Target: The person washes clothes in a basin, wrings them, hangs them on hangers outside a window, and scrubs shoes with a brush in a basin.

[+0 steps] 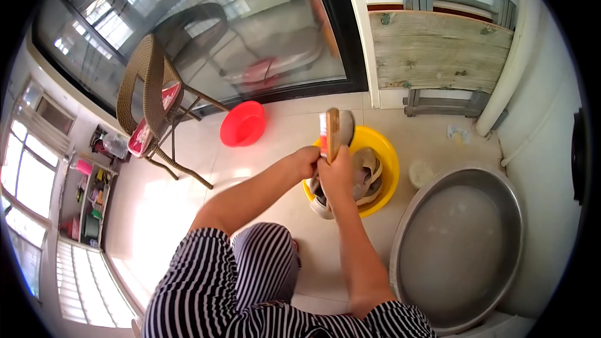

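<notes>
My right hand [337,172] is wrapped round a scrubbing brush [333,134] with a wooden back and white and red bristles. It is held upright above the yellow basin [392,163]. Close beside it, my left hand [305,161] is closed on a greyish shoe, partly hidden by my hands and the brush. The rounded end of a grey shoe [345,126] shows behind the brush. Several beige and grey shoes [364,172] lie in the basin under my hands, and a pale shoe end [322,208] juts over its near left rim.
To the right stands a large metal tub [400,250] of cloudy water. A red basin [243,124] and a wicker chair [150,81] are at the left, near the glass door [263,31]. A folded wooden table [441,50] leans on the back wall; shelves [87,200] stand far left.
</notes>
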### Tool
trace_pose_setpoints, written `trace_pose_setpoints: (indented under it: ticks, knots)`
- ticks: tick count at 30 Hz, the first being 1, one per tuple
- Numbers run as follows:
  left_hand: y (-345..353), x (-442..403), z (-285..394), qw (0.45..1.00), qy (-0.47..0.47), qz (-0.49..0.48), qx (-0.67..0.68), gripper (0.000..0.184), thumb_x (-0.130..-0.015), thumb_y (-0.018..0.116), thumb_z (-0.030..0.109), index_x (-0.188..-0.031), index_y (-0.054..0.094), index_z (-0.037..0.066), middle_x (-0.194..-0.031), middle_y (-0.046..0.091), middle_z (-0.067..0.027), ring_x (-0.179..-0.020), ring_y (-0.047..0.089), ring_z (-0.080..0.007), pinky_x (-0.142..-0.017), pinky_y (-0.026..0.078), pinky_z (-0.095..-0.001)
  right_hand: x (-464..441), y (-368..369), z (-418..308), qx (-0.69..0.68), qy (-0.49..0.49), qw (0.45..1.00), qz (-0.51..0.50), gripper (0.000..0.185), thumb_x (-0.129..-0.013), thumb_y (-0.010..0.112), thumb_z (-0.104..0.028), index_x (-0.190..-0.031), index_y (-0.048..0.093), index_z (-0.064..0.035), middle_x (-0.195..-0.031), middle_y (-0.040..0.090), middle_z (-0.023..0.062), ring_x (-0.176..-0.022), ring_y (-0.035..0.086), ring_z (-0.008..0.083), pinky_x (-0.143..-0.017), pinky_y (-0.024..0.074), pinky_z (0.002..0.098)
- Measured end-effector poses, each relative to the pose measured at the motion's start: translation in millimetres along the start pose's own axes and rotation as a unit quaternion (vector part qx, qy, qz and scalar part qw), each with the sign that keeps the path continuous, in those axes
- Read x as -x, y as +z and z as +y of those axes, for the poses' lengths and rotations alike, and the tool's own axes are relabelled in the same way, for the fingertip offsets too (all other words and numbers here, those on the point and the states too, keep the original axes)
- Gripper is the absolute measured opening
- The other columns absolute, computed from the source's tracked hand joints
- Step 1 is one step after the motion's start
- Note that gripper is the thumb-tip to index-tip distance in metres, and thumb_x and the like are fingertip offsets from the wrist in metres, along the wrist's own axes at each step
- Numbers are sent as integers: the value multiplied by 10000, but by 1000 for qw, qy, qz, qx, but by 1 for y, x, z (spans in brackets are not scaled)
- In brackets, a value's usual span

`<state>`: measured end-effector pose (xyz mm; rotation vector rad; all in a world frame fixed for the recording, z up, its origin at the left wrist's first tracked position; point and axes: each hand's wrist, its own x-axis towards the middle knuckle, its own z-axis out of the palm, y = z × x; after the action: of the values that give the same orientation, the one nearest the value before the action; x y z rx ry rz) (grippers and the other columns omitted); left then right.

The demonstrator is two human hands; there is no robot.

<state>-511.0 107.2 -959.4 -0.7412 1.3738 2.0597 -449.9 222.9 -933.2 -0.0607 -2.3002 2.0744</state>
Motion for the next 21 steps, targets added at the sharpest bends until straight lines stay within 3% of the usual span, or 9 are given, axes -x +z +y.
trace_pose_setpoints:
  ticks: [3, 6, 9, 13, 14, 16, 18, 19, 21]
  knots:
    - [6, 19, 22, 965, 50, -119, 229, 258, -858, 422, 82, -1050, 564, -17, -1046, 625, -182, -931, 606, -318, -907, 471, -458, 8, 10, 45, -37, -42, 998, 8, 249, -745, 583, -55, -956, 472, 16, -882, 536, 221, -883, 550, 388, -782, 435, 434]
    - [-29, -34, -6, 862, 26, -424, 275, 307, -845, 408, 63, -1111, 507, -57, -1141, 579, -197, -1010, 567, -316, -966, 430, -447, 24, 6, 55, 11, -99, 995, 24, 271, -727, 578, 4, -981, 483, 1, -887, 522, 169, -866, 543, 327, -799, 438, 390]
    - [11, -7, -14, 897, -56, -294, 326, 290, -919, 410, 109, -1144, 512, -44, -1133, 593, -178, -1010, 583, -292, -945, 459, -409, 28, -1, 57, -32, -124, 990, 53, 312, -714, 580, 25, -1014, 498, -8, -922, 524, 127, -859, 536, 278, -813, 439, 358]
    - [27, -7, -12, 889, -99, -353, 274, 302, -963, 417, 157, -1210, 519, 16, -1174, 595, -120, -1074, 570, -266, -974, 444, -396, 48, -19, 52, 25, -107, 994, -27, 288, -722, 588, 15, -1002, 536, -29, -944, 525, 88, -868, 521, 245, -812, 427, 318]
    - [21, -32, -26, 768, -118, -537, 329, 312, -964, 416, 188, -1203, 535, 25, -1180, 596, -114, -1082, 566, -269, -971, 445, -398, 54, -21, 59, 53, -53, 995, -61, 276, -729, 584, 10, -996, 531, -35, -927, 517, 95, -853, 513, 246, -788, 423, 313]
    - [28, -32, -34, 768, -122, -497, 385, 326, -972, 401, 221, -1207, 539, 41, -1206, 586, -104, -1089, 560, -263, -969, 443, -404, 60, -22, 49, 63, -37, 997, -36, 285, -791, 632, -4, -1051, 523, -45, -898, 554, 33, -817, 534, 141, -744, 457, 287]
    - [28, -27, -30, 770, -136, -478, 400, 328, -962, 410, 229, -1205, 546, 57, -1217, 581, -102, -1088, 561, -260, -960, 446, -396, 57, -24, 45, 94, -61, 992, -50, 332, -723, 592, 24, -1043, 523, -32, -959, 522, 94, -892, 513, 231, -802, 418, 315]
    - [27, -27, -28, 784, -129, -451, 407, 330, -951, 419, 236, -1204, 552, 73, -1229, 575, -99, -1086, 562, -257, -951, 449, -389, 55, -26, 35, 140, -105, 983, -53, 275, -758, 597, 15, -1016, 509, -20, -915, 540, 75, -803, 539, 188, -724, 446, 298]
    - [17, -30, -24, 817, -96, -444, 355, 331, -949, 421, 233, -1211, 546, 74, -1235, 569, -99, -1097, 554, -256, -957, 442, -385, 54, -32, 8, 41, -2, 999, -3, 237, -790, 594, -2, -1010, 509, -24, -876, 542, 60, -738, 539, 165, -669, 453, 285]
